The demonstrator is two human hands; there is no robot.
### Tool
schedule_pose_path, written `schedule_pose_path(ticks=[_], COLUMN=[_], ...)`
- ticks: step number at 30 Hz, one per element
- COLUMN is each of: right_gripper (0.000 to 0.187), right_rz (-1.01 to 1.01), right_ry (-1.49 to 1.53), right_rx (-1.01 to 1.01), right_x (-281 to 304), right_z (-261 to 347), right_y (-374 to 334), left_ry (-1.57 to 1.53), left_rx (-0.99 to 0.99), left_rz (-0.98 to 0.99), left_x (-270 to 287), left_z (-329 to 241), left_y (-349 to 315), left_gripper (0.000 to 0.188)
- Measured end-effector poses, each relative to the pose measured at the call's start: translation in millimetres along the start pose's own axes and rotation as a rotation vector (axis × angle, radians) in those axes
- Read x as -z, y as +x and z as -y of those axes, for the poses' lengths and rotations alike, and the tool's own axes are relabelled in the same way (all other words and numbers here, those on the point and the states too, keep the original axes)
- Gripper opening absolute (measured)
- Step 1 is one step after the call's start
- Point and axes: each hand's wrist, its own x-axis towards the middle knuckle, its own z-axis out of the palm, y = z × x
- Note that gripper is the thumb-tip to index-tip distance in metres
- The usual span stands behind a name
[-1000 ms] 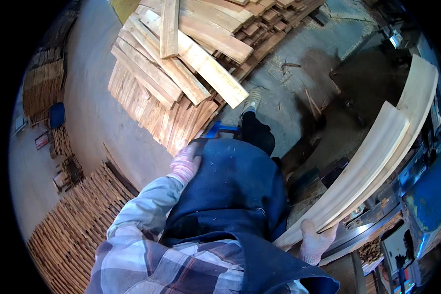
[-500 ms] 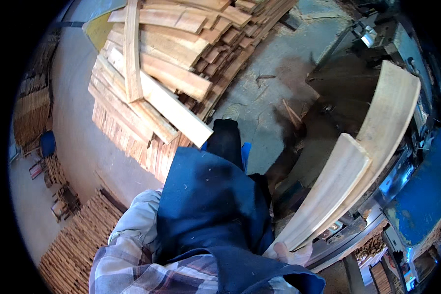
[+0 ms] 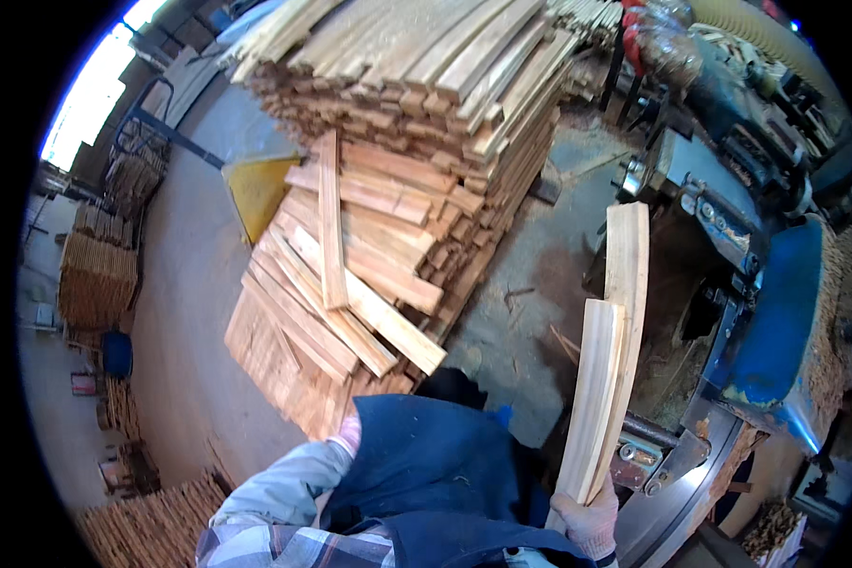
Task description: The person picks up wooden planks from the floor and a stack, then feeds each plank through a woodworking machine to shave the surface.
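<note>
Two wooden boards stand up from my right hand [image 3: 589, 523], which wears a pale knitted glove and is closed round their lower ends. The longer board [image 3: 628, 251] lies behind the shorter board [image 3: 592, 398], and both tilt slightly to the right. Beside the dark blue apron [image 3: 426, 464], my left hand [image 3: 349, 434] shows only in part, and its fingers are hidden. Nearest to it is a low pile of loose boards [image 3: 284, 355], some lying crosswise on top.
A tall stack of boards [image 3: 398, 85] rises behind the low pile. To the right stands a machine with a blue guard [image 3: 776, 312] and a metal edge. A yellow pallet-truck part [image 3: 260, 194] sits at the left. More stacked wood [image 3: 151, 516] lines the lower left.
The view has tipped up, bringing in the tall stack and more of the machine. My left hand has come into sight. The two boards now stand more upright, still in my right hand.
</note>
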Motion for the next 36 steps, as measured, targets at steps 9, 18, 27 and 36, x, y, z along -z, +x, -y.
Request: schedule_pose_path(ticks=[9, 18, 27, 36], right_gripper=[0.092, 0.093, 0.090, 0.088], right_rz=[-0.043, -0.193, -0.301, -0.370], right_ry=[-0.087, -0.098, -0.004, -0.164], right_rx=[0.132, 0.127, -0.068, 0.011], right_x=[-14.6, 12.7, 12.5, 8.2], right_z=[59.0, 59.5, 64.7, 73.9], right_y=[-22.8, -40.2, -29.8, -41.5], left_ry=[0.603, 1.291, 1.282, 1.169], left_rx=[-0.801, -0.747, -0.636, -0.656], left_rz=[0.305, 0.538, 0.646, 0.687], left_x=[-154.1, -294.6, -298.0, -295.0], left_z=[-71.4, -39.0, -36.0, -12.9], left_y=[83.7, 181.5, 174.9, 162.0], left_gripper=[0.029, 0.052, 0.051, 0.050])
